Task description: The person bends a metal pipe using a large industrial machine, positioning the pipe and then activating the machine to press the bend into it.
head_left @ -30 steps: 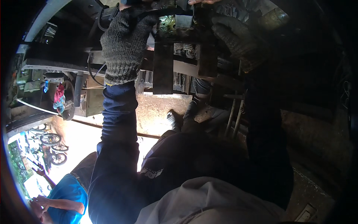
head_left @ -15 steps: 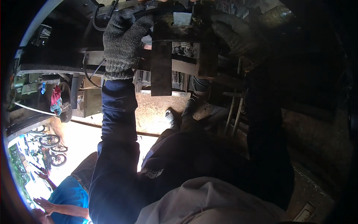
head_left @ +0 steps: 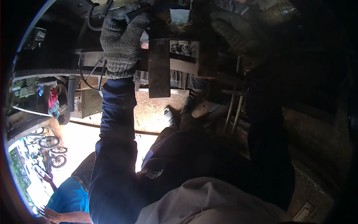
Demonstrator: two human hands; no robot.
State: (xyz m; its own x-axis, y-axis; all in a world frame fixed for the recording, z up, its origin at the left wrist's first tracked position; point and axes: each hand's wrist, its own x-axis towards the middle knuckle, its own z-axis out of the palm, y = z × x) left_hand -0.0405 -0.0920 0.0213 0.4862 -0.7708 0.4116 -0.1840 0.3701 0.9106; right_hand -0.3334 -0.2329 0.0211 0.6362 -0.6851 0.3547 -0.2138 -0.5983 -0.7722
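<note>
My left hand [head_left: 121, 41], in a grey knitted glove, is closed at the upper left around a dark bar [head_left: 138, 12]. Its wrist is below the fingers, with the navy sleeve running down. My right hand [head_left: 236, 35], gloved too, lies in deep shadow at the upper right. Its fingers are bent and pressed together beside the dark metal frame; what is inside them is hidden. Between the hands stands a dark, worn machine frame [head_left: 159, 69]. A short, square silvery metal piece [head_left: 179, 15] sits at its upper middle.
Stacked thin metal strips [head_left: 179, 79] show beneath the frame. Dark cables [head_left: 89, 80] loop near my left wrist. A red and blue cloth [head_left: 53, 102] hangs further left. A person in a blue shirt [head_left: 71, 196] is at lower left, near parked bicycles [head_left: 49, 142]. Two rods [head_left: 233, 112] stand right of my feet.
The view has shifted slightly, with the frame and silvery piece a little further left. Both my hands keep their places. The other person's lower hand has moved down.
</note>
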